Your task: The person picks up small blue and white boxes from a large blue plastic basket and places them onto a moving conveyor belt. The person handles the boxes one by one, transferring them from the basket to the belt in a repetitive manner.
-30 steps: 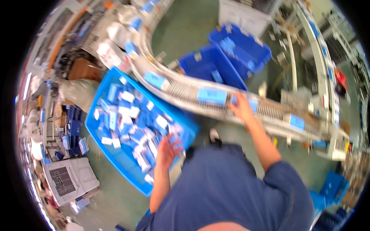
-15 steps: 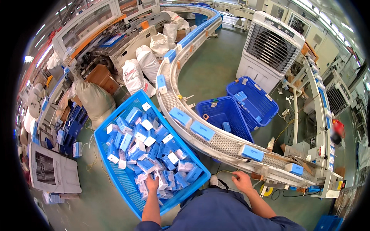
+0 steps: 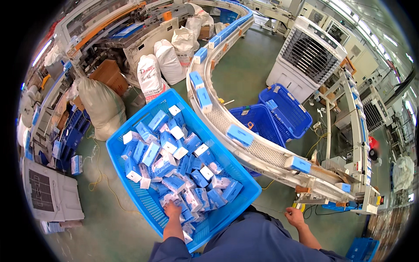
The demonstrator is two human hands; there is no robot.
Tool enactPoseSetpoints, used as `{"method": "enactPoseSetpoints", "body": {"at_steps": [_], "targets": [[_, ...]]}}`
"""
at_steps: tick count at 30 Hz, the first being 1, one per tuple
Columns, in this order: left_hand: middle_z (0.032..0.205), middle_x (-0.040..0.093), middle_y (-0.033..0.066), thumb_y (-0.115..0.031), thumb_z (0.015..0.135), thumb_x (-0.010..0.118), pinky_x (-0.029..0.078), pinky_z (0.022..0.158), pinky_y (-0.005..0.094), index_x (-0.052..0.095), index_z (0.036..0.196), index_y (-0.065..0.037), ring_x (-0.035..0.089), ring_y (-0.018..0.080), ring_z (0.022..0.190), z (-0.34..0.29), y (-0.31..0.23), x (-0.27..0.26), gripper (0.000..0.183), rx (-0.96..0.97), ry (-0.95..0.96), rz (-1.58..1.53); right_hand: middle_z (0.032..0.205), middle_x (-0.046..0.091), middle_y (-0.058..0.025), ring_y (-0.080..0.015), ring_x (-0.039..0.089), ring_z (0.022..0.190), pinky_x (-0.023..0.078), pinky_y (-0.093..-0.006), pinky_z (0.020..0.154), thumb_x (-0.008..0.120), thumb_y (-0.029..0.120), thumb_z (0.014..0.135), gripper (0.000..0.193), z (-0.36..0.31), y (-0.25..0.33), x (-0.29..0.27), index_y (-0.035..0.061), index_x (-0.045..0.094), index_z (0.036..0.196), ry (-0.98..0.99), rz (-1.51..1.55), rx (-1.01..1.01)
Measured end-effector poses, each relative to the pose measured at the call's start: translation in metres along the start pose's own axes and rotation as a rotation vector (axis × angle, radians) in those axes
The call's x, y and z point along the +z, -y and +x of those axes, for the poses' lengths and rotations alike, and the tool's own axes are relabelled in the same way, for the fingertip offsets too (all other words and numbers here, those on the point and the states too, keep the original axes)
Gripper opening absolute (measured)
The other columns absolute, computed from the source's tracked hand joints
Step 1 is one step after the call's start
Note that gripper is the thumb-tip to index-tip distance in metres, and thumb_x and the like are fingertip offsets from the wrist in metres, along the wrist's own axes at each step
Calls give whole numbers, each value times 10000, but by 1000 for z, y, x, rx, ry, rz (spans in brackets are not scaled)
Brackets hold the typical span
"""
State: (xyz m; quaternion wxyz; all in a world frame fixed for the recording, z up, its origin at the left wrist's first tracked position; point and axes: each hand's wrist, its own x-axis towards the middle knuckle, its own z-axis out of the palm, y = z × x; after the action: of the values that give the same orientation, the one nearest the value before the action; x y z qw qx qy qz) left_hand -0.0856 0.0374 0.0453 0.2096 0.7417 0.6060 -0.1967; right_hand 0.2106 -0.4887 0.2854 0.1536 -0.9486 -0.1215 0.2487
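Observation:
A large light-blue plastic basket (image 3: 131,183) stands at my left front, heaped with small blue-and-white boxes (image 3: 164,165). My left hand (image 3: 173,212) reaches over its near left side, fingers apart and touching a box at the near end of the heap. The fingertips are partly lost among the boxes. Off to the right, my right hand (image 3: 295,217) hangs below the near edge of the curved conveyor (image 3: 275,153), touching nothing. Its fingers are curled in, and no box is in them. Several similar boxes ride the conveyor, one blue-topped box (image 3: 239,135) near its middle.
Past the conveyor are two dark-blue baskets (image 3: 301,105) and a white air cooler (image 3: 307,52). White sacks (image 3: 168,61) stand at the far left, by a tan sack (image 3: 102,107) and a cardboard box (image 3: 110,76). Another cooler (image 3: 50,192) is at left. A yellow cord (image 3: 103,175) crosses the floor.
My view has shifted. The boxes on the conveyor have moved along it toward the near right. My left hand stays at the near boxes; my right hand is lower and farther right.

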Motion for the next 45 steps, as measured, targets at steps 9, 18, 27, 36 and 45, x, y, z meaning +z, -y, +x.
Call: {"method": "enactPoseSetpoints", "body": {"at_steps": [9, 18, 27, 36, 45], "targets": [[1361, 434, 207, -367, 649, 844, 407, 1033, 506, 399, 1398, -159, 366, 417, 1321, 0, 13, -2, 896, 117, 12, 173, 938, 720, -145, -317, 692, 894, 541, -411, 795, 660, 295, 821, 314, -23, -17, 22, 84, 711, 1048, 50, -88, 64], [1356, 434, 184, -432, 630, 858, 450, 996, 505, 460, 1354, -101, 401, 396, 1290, -19, 16, -18, 890, 161, 78, 201, 953, 726, -161, -331, 695, 899, 548, -413, 816, 653, 295, 811, 341, 3, 4, 27, 59, 713, 1048, 57, -55, -45], [1361, 445, 154, -344, 631, 859, 498, 936, 519, 502, 1318, -188, 454, 445, 1237, -41, -1, -9, 790, 200, 27, -27, 968, 729, -161, -338, 696, 917, 548, -425, 819, 654, 287, 808, 351, 28, -9, 23, 51, 711, 1061, 90, -15, -96], [1119, 611, 92, -311, 702, 810, 538, 860, 428, 608, 1230, -155, 625, 299, 1018, -55, -17, -36, 587, 33, -138, -696, 989, 723, -168, -299, 708, 879, 554, -376, 798, 661, 235, 852, 339, 63, 42, -6, 17, 682, 1111, 45, 88, -303], [1094, 662, 43, -347, 876, 723, 555, 784, 475, 564, 1233, -145, 659, 241, 977, -186, -192, -127, 440, 86, 459, -1797, 1315, 554, -129, -322, 615, 1085, 518, -402, 904, 794, 364, 760, 859, 38, 220, -52, 118, 385, 1474, 262, 244, -859]]}}
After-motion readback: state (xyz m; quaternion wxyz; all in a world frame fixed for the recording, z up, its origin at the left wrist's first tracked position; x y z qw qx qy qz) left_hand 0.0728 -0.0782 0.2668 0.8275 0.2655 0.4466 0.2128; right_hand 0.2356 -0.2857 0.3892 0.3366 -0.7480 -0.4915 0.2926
